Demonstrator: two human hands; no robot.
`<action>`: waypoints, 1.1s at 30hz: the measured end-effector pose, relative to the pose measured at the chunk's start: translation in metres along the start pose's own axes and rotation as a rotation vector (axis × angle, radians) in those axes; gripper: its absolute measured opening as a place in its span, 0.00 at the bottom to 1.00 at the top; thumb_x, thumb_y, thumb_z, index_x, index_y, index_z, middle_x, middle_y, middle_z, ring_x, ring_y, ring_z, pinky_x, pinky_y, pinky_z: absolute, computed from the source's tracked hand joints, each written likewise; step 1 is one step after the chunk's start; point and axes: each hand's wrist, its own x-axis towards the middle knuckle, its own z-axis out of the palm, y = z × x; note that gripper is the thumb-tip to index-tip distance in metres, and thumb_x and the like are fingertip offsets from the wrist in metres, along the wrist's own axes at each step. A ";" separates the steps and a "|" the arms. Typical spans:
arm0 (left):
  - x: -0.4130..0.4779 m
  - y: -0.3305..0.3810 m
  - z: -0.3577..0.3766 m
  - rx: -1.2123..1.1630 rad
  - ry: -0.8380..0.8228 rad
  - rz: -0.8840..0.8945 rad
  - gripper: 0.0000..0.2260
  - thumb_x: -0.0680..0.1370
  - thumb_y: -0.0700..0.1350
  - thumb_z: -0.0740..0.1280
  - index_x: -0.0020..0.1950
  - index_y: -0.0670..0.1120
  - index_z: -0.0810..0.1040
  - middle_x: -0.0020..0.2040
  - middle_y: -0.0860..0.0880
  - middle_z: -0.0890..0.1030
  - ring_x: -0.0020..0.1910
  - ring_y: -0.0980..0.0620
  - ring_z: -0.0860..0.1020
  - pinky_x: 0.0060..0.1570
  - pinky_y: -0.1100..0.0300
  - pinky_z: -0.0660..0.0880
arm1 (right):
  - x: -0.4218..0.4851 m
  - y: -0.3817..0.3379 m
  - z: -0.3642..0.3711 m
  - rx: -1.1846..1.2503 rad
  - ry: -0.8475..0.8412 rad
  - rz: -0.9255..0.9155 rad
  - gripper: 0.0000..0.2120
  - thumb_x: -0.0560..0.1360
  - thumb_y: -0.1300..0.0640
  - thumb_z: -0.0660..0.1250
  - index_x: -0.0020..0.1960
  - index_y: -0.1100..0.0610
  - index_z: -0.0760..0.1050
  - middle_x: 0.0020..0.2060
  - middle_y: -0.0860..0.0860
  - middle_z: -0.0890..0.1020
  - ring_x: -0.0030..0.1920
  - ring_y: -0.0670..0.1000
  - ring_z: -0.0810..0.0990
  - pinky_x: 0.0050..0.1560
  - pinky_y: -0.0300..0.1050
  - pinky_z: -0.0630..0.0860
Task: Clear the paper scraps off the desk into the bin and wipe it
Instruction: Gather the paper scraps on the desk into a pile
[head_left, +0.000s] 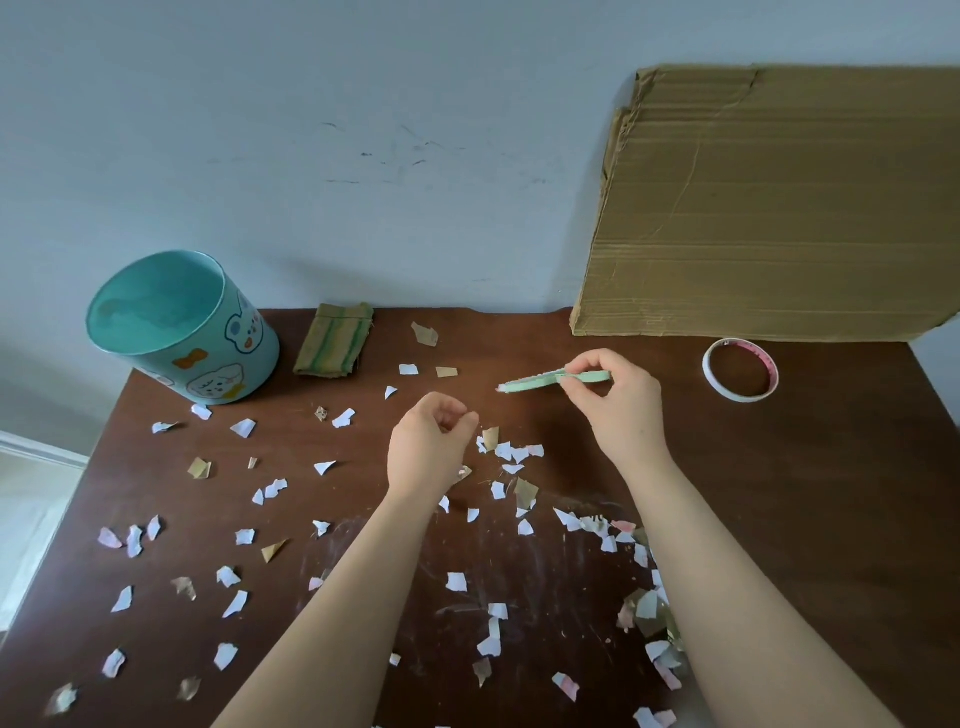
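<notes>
Several torn paper scraps (244, 427), white, pink and tan, lie scattered over the dark brown desk (831, 519). A teal bin (182, 327) with cartoon stickers stands tilted at the back left, its inside showing no scraps. A folded green-yellow cloth (335, 347) lies beside it. My right hand (618, 400) pinches green scissors (540, 381) by the handle, blades pointing left. My left hand (431, 447) hovers above the desk centre with fingers loosely curled; I see nothing in it.
A large sheet of cardboard (779, 208) leans against the wall at the back right. A roll of tape (740, 376) lies in front of it. The desk's left edge drops off to the floor.
</notes>
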 end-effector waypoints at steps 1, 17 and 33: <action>0.001 0.000 0.000 -0.007 0.003 -0.008 0.05 0.76 0.50 0.67 0.44 0.49 0.75 0.35 0.56 0.75 0.34 0.57 0.73 0.32 0.65 0.67 | 0.003 -0.002 0.002 -0.016 -0.031 -0.022 0.03 0.72 0.59 0.71 0.45 0.56 0.79 0.43 0.44 0.80 0.40 0.44 0.75 0.36 0.26 0.67; 0.009 -0.017 -0.002 0.061 -0.067 0.055 0.07 0.76 0.45 0.66 0.53 0.51 0.76 0.50 0.55 0.75 0.43 0.59 0.74 0.38 0.73 0.66 | 0.087 -0.063 0.084 0.003 -0.239 -0.220 0.11 0.76 0.56 0.66 0.54 0.61 0.80 0.46 0.56 0.83 0.43 0.51 0.79 0.48 0.42 0.73; 0.006 -0.020 0.001 -0.029 -0.016 0.014 0.04 0.76 0.44 0.65 0.47 0.53 0.75 0.47 0.56 0.77 0.41 0.60 0.75 0.36 0.73 0.66 | 0.076 -0.049 0.053 -0.035 -0.255 -0.208 0.07 0.76 0.56 0.64 0.48 0.56 0.81 0.35 0.48 0.80 0.33 0.42 0.74 0.35 0.28 0.67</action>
